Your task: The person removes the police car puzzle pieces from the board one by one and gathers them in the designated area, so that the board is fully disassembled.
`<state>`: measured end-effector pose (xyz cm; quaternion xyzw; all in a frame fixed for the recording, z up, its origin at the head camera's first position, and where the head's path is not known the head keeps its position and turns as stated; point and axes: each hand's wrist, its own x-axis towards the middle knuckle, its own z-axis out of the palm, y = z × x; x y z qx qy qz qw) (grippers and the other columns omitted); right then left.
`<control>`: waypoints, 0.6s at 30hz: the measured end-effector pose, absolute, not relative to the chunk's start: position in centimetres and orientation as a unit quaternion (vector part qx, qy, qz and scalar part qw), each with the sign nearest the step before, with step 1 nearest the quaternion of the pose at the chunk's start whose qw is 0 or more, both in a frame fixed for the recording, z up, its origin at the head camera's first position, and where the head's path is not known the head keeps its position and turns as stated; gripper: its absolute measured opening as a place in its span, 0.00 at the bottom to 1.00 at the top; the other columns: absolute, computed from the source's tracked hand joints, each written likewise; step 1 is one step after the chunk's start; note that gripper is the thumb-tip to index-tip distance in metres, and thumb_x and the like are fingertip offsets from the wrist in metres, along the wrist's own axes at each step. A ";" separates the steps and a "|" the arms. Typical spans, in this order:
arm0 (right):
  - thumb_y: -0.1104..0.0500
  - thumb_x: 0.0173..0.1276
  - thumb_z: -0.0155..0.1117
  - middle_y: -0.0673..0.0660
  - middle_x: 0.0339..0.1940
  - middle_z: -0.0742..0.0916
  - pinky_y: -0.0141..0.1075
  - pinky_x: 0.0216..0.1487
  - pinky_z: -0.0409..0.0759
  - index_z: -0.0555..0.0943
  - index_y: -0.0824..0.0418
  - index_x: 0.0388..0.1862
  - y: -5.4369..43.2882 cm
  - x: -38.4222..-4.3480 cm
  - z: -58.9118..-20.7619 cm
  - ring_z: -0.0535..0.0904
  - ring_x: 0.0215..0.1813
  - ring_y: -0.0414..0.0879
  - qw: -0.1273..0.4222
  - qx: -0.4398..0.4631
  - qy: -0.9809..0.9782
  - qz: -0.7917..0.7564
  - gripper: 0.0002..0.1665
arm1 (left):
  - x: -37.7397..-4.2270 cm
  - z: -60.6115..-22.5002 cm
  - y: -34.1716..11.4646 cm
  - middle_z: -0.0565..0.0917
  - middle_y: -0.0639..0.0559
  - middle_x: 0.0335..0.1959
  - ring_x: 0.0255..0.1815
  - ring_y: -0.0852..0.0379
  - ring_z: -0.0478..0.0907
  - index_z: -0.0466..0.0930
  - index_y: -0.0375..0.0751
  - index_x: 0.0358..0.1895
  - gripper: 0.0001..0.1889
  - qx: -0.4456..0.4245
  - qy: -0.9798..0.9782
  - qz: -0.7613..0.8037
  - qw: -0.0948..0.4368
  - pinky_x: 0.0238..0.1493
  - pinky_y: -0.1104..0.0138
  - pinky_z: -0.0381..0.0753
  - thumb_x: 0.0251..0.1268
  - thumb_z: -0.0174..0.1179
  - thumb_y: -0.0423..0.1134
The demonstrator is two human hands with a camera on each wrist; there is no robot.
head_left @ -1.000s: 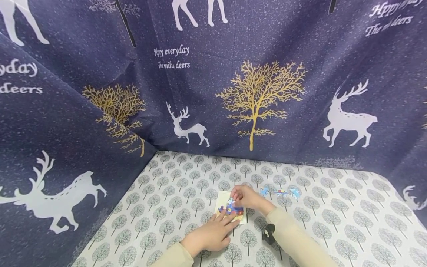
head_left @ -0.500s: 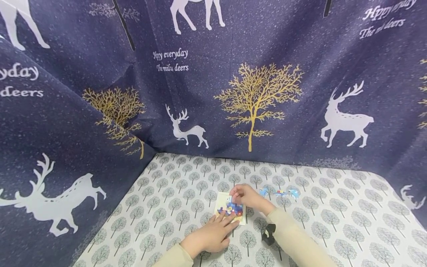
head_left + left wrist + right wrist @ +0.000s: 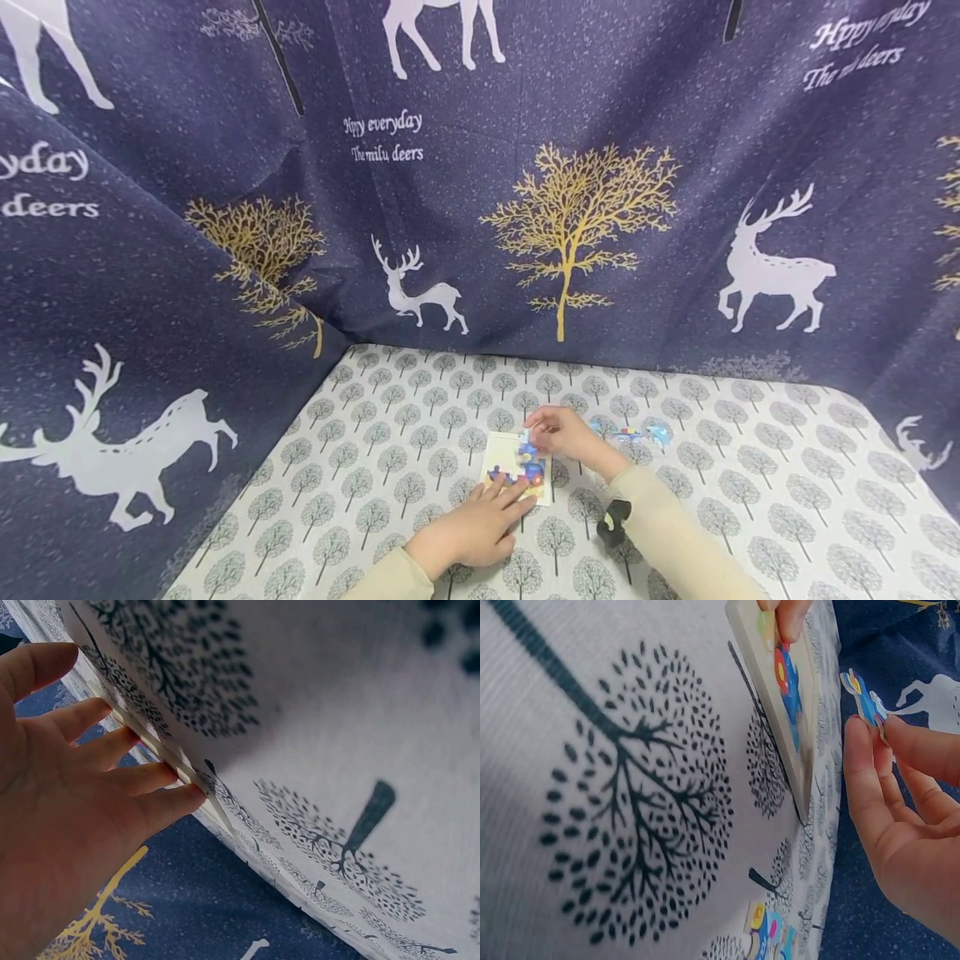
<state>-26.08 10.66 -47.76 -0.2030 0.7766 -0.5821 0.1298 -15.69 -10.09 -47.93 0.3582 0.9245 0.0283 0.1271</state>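
Observation:
A small puzzle board (image 3: pixel 501 451) with a cream frame lies on the cloth, with blue, red and yellow pieces in its lower part. My left hand (image 3: pixel 480 523) rests on its near edge with fingers spread and straight, also plain in the left wrist view, where the left hand (image 3: pixel 82 780) touches the board's rim. My right hand (image 3: pixel 567 437) is over the board's upper right, pinching a blue-and-white puzzle piece (image 3: pixel 866 699) between thumb and fingers. In the right wrist view this piece is raised clear of the board (image 3: pixel 802 761).
Several loose puzzle pieces (image 3: pixel 630 434) lie on the tree-print cloth (image 3: pixel 420 400) to the right of the board. A black band (image 3: pixel 614 523) is on the right wrist. Behind the table hangs a dark blue deer-print curtain (image 3: pixel 480 192).
My right hand has shifted right and slightly away with the puzzle piece, uncovering more of the board's cream middle. The left hand stays in place.

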 end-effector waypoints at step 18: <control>0.70 0.66 0.60 0.65 0.38 0.82 0.45 0.39 0.86 0.74 0.78 0.53 15.2 -25.5 -46.9 0.84 0.32 0.51 0.132 -0.159 0.772 -0.601 0.18 | -15.7 -48.0 -10.1 0.53 0.53 0.77 0.76 0.41 0.51 0.57 0.56 0.75 0.32 0.355 0.924 0.048 0.133 0.69 0.45 0.61 0.68 0.50 0.47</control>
